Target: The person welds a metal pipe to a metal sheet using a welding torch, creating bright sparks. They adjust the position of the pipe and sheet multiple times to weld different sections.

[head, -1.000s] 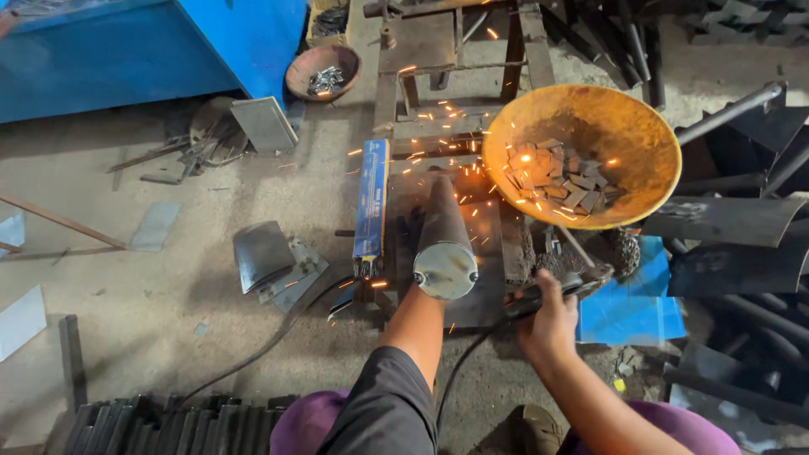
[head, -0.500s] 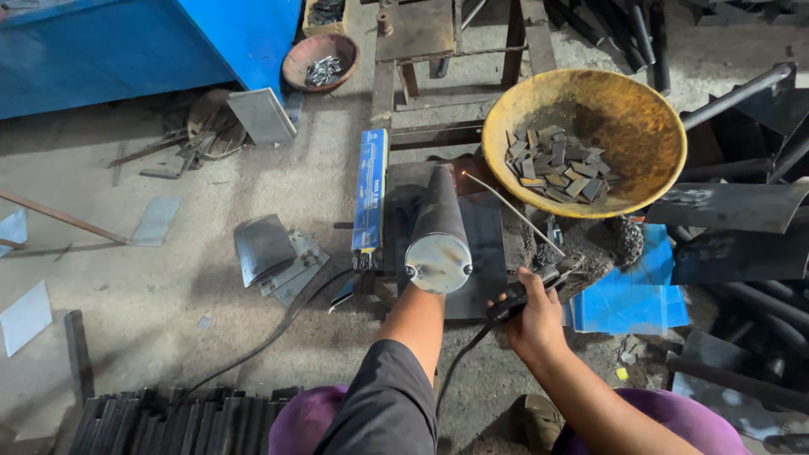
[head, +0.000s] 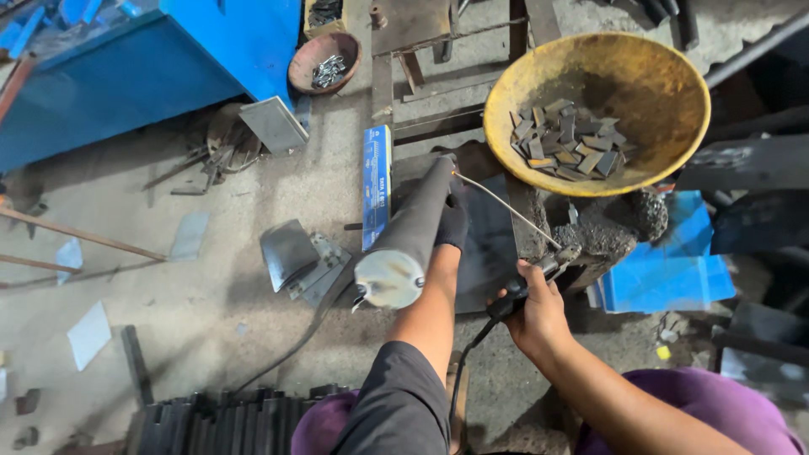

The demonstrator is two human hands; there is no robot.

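Head camera, looking down: the left hand (head: 452, 221), in a dark glove, is closed on the far part of a long grey metal cylinder (head: 408, 236), which lies tilted with its pale round end face towards the viewer. The right hand (head: 534, 313), bare, grips the black handle of a welding electrode holder (head: 539, 274); a thin grey welding rod (head: 506, 207) runs from the holder's clamp up and left, its tip touching the cylinder near the gloved hand. A black cable (head: 465, 362) hangs from the handle down between the arms. Cylinder and rod sit above a dark steel plate (head: 493, 253) on a low metal frame. Just left of the cylinder lies a narrow blue carton (head: 376, 185). To the upper right a large yellow metal bowl (head: 666, 93) holds small flat grey metal pieces (head: 566, 141). A small brown bowl of metal bits (head: 324, 63) stands beside a blue cabinet (head: 152, 72) on the dusty concrete floor (head: 126, 278). Blue sheeting (head: 674, 274) lies right of the plate.
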